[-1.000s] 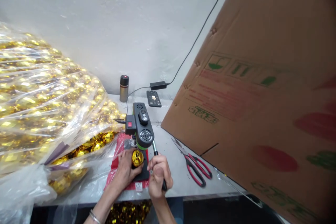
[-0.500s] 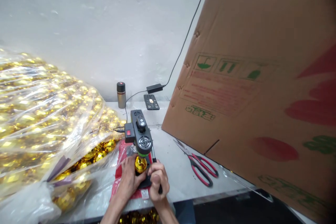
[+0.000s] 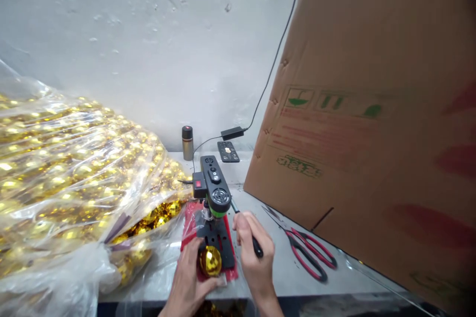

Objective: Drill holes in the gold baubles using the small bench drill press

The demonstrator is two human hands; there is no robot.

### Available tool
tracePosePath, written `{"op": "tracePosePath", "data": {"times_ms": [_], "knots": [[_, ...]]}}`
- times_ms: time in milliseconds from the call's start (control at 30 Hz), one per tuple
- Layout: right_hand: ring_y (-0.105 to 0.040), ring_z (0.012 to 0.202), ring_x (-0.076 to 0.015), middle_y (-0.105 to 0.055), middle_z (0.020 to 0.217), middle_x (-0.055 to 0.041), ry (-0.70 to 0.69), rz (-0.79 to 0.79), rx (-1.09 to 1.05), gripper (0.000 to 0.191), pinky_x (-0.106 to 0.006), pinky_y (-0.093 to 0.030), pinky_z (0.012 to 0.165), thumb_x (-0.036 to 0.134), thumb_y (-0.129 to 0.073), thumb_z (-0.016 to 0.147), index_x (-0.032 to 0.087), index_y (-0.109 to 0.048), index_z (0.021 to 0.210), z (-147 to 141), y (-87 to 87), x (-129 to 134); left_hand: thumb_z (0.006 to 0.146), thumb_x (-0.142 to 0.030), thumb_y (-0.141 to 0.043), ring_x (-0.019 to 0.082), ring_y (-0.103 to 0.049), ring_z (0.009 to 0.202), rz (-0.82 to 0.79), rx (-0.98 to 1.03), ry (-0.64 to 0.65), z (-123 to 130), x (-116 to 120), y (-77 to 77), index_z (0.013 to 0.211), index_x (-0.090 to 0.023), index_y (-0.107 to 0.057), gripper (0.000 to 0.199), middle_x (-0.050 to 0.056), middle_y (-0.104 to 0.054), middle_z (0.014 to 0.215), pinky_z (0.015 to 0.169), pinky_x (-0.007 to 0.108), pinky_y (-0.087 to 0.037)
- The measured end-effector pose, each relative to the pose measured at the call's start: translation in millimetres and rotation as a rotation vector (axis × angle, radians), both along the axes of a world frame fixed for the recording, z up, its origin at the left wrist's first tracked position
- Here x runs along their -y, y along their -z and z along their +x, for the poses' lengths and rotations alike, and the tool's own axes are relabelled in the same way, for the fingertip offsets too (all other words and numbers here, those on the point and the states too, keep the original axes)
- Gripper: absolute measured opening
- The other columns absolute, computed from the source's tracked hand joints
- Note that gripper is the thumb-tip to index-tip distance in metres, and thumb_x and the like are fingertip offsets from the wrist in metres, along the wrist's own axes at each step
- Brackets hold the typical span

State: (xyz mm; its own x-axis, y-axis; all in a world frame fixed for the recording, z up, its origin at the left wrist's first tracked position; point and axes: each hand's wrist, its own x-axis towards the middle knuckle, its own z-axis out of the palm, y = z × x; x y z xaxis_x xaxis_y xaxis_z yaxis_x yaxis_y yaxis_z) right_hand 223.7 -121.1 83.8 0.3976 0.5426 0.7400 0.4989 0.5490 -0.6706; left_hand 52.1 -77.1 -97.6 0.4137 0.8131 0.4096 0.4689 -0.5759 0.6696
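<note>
A shiny gold faceted ball [image 3: 212, 261] rests in the fingers and thumb of my left hand [image 3: 189, 275], over the front of the black slotted base [image 3: 223, 245]. Behind it stands a small bench drill press [image 3: 216, 185] with a black head, a green band and a red switch on its side. My right hand [image 3: 256, 252] is closed around the black-gripped lever handle [image 3: 257, 246] at the drill press's right side. The ball is apart from the drill head, in front of it. Red plastic [image 3: 189, 218] lies under the base.
A large clear bag of gold balls [image 3: 74, 168] fills the left. Red-handled scissors [image 3: 310, 252] lie right of my right hand, beside a big cardboard box [image 3: 353, 124]. A bottle [image 3: 188, 143], phone [image 3: 228, 151] and power adapter [image 3: 232, 132] sit at the back, with a cable up the wall.
My left hand has drawn the gold ball from under the drill head toward me. The right hand with the lever has swung outward to the right. The whole view has shifted slightly.
</note>
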Motion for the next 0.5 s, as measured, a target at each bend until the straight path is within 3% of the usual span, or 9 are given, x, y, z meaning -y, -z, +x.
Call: {"op": "tracePosePath", "data": {"times_ms": [100, 200, 300, 400, 500], "knots": [[-0.053, 0.061, -0.0106, -0.054, 0.07, 0.0027, -0.008, 0.038, 0.003, 0.031, -0.021, -0.043, 0.057, 0.017, -0.047, 0.108, 0.022, -0.054, 0.078, -2.2, 12.3, 0.9, 0.102, -0.041, -0.057, 0.034, -0.072, 0.119, 0.15, 0.02, -0.217, -24.2, -17.9, -22.0, 0.139, -0.022, -0.061, 0.042, 0.017, -0.074, 0.131, 0.101, 0.053, -0.061], [-0.054, 0.063, -0.0105, -0.055, 0.072, 0.0024, -0.006, 0.053, -0.019, 0.03, -0.021, -0.044, 0.06, 0.016, -0.047, 0.108, 0.022, -0.055, 0.08, -4.4, 19.3, 1.5, 0.105, -0.029, -0.044, 0.034, -0.073, 0.114, 0.195, -0.171, -0.446, -30.1, -60.1, -52.4, 0.124, -0.016, -0.068, 0.034, 0.019, -0.077, 0.121, 0.102, 0.052, -0.06], [-0.051, 0.06, -0.0103, -0.055, 0.071, 0.0024, -0.004, 0.062, -0.043, 0.031, -0.021, -0.042, 0.057, 0.016, -0.047, 0.108, 0.022, -0.054, 0.079, -5.1, 22.7, 0.9, 0.099, -0.017, -0.044, 0.034, -0.075, 0.108, 0.093, -0.488, -0.487, -18.6, -101.3, -72.2, 0.123, -0.012, -0.07, 0.036, 0.021, -0.078, 0.115, 0.097, 0.049, -0.06], [-0.052, 0.06, -0.0105, -0.055, 0.072, 0.0019, -0.004, 0.073, -0.024, 0.031, -0.021, -0.043, 0.056, 0.016, -0.047, 0.108, 0.022, -0.055, 0.079, -4.2, 26.6, 0.3, 0.091, -0.021, -0.059, 0.038, -0.076, 0.101, 0.054, -0.541, -0.495, -2.8, -123.7, -76.3, 0.115, -0.01, -0.073, 0.03, 0.021, -0.079, 0.102, 0.091, 0.05, -0.06], [-0.055, 0.062, -0.0109, -0.057, 0.075, 0.0007, -0.015, 0.074, 0.005, 0.029, -0.022, -0.044, 0.056, 0.016, -0.046, 0.108, 0.021, -0.057, 0.082, -2.6, 30.0, 0.7, 0.084, -0.021, -0.067, 0.04, -0.077, 0.098, 0.035, -0.54, -0.48, 4.1, -128.5, -74.6, 0.108, -0.01, -0.075, 0.028, 0.02, -0.078, 0.094, 0.09, 0.05, -0.06]]}}
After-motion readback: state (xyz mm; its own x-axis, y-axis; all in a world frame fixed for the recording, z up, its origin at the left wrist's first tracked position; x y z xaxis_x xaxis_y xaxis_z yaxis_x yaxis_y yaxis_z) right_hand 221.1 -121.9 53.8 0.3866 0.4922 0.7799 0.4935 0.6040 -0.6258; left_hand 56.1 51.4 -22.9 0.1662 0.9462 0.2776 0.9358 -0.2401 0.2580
